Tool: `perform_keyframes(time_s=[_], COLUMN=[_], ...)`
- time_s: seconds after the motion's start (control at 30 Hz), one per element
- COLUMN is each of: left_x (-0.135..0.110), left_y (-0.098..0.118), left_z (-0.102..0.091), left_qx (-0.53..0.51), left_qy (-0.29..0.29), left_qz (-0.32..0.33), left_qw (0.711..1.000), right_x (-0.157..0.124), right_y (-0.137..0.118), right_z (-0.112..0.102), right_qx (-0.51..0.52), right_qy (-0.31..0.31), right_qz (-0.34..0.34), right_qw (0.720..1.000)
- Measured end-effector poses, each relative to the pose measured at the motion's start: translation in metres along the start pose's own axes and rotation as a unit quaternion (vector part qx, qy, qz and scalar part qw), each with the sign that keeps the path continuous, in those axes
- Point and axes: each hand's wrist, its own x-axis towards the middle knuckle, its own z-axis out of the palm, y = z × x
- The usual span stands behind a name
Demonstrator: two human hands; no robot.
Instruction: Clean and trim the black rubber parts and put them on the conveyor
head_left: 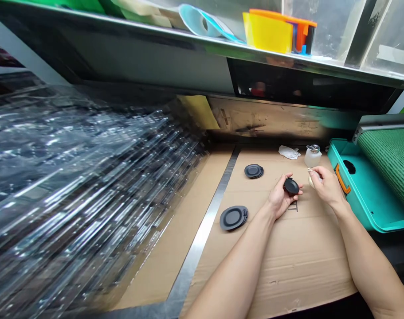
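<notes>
My left hand (280, 198) is closed round a small black round disc (291, 186), held just above the cardboard sheet (288, 261). My right hand (325, 183) is closed on a small whitish cloth or pad (312, 179) right beside the disc. Two more black round discs lie on the cardboard: one (254, 171) farther back, another (234, 217) to the left of my left forearm.
A big stack of clear plastic trays (72, 199) fills the left side. A small clear pump bottle (312, 155) and a crumpled white wipe (289, 152) sit at the back. A teal machine with a green belt (388, 173) stands at the right. A shelf (221, 46) overhead carries coloured containers.
</notes>
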Motion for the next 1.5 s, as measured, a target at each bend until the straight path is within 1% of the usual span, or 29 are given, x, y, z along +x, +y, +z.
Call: perform_keyframes(time_s=[0.1, 0.13, 0.17, 0.23, 0.3, 0.37, 0.43, 0.5, 0.67, 0.77, 0.93, 1.0, 1.03, 1.1, 1.17, 1.23, 1.3, 1.37, 1.43, 1.5], left_x=[0.001, 0.001, 0.002, 0.001, 0.001, 0.002, 0.003, 0.004, 0.004, 0.004, 0.003, 0.003, 0.003, 0.003, 0.004, 0.005, 0.007, 0.007, 0.008, 0.009], left_y=[0.001, 0.001, 0.002, 0.002, 0.002, 0.001, 0.001, 0.001, 0.001, 0.001, 0.003, 0.003, 0.004, 0.005, 0.005, 0.004, 0.003, 0.0, -0.003, -0.006], left_z=[0.0, 0.0, 0.0, 0.0, 0.0, 0.0, 0.001, 0.001, 0.002, 0.002, 0.003, 0.003, 0.003, 0.002, 0.002, 0.002, 0.003, 0.003, 0.003, 0.003], left_qx=[-0.003, -0.005, -0.006, -0.011, -0.018, -0.022, -0.025, -0.026, -0.033, -0.037, -0.04, -0.049, -0.055, -0.06, -0.055, -0.046, -0.033, -0.017, 0.001, 0.02], left_qy=[0.0, -0.005, -0.01, -0.02, -0.026, -0.029, -0.031, -0.032, -0.048, -0.049, -0.049, -0.043, -0.039, -0.03, -0.018, -0.004, 0.009, 0.021, 0.027, 0.027], left_qz=[0.001, -0.003, -0.006, -0.011, -0.015, -0.019, -0.021, -0.019, -0.012, -0.014, -0.018, -0.016, -0.013, -0.001, 0.013, 0.021, 0.022, 0.029, 0.041, 0.05], left_qw=[1.0, 1.0, 1.0, 1.0, 0.999, 0.999, 0.999, 0.999, 0.998, 0.998, 0.998, 0.998, 0.998, 0.998, 0.998, 0.999, 0.999, 0.999, 0.999, 0.998], right_x=[0.027, 0.04, 0.054, 0.083, 0.109, 0.13, 0.145, 0.155, 0.169, 0.172, 0.175, 0.173, 0.169, 0.155, 0.129, 0.094, 0.058, 0.027, 0.007, -0.001], right_y=[0.011, 0.013, 0.015, 0.015, 0.015, 0.014, 0.016, 0.018, 0.017, 0.009, 0.003, 0.003, 0.002, -0.001, -0.007, -0.014, -0.021, -0.025, -0.026, -0.023], right_z=[-0.013, -0.019, -0.024, -0.035, -0.044, -0.05, -0.053, -0.054, -0.051, -0.05, -0.054, -0.059, -0.061, -0.062, -0.058, -0.045, -0.025, -0.005, 0.01, 0.019], right_qx=[-0.049, -0.075, -0.103, -0.158, -0.203, -0.233, -0.255, -0.273, -0.295, -0.311, -0.309, -0.299, -0.289, -0.252, -0.189, -0.11, -0.041, 0.008, 0.032, 0.034], right_qy=[0.077, 0.088, 0.086, 0.056, 0.002, -0.061, -0.112, -0.141, -0.169, -0.177, -0.18, -0.178, -0.164, -0.106, -0.038, -0.01, -0.033, -0.063, -0.073, -0.076], right_qz=[0.048, 0.06, 0.071, 0.088, 0.095, 0.09, 0.084, 0.082, 0.079, 0.082, 0.085, 0.083, 0.077, 0.055, 0.03, 0.013, -0.007, -0.018, -0.028, -0.041], right_qw=[0.995, 0.991, 0.988, 0.982, 0.975, 0.966, 0.957, 0.948, 0.937, 0.93, 0.93, 0.934, 0.94, 0.96, 0.981, 0.994, 0.999, 0.998, 0.996, 0.996])
